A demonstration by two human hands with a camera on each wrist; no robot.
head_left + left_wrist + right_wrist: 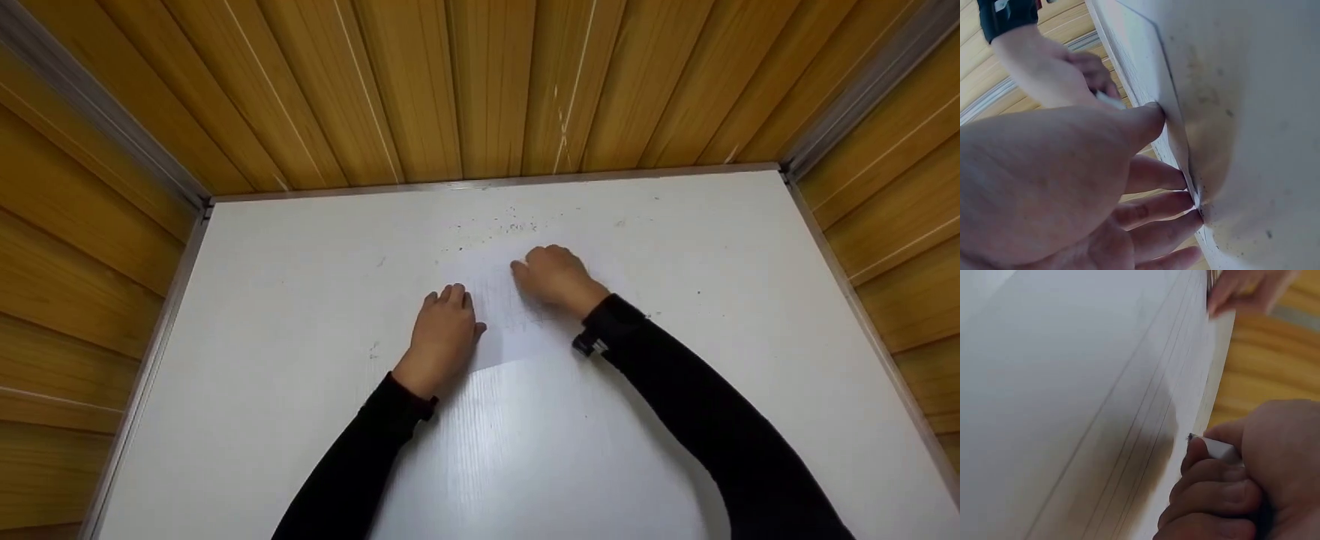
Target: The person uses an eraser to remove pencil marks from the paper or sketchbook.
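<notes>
A white sheet of paper (517,330) lies on the white table (285,300). My left hand (444,330) rests flat on the sheet's left edge, its straight fingers (1157,174) pressing the paper (1148,62) down. My right hand (555,277) is curled over the sheet's far part. It pinches a small white stick-like piece (1216,449), perhaps an eraser, whose tip touches the paper (1100,382). Faint pencil lines run along the sheet in the right wrist view. The same white piece (1109,101) shows in the left wrist view.
Dark crumbs (514,225) are scattered on the table just beyond the sheet. Wooden plank walls (480,82) close in the table at the back and on both sides, with metal trim (487,182) along the table's far edge.
</notes>
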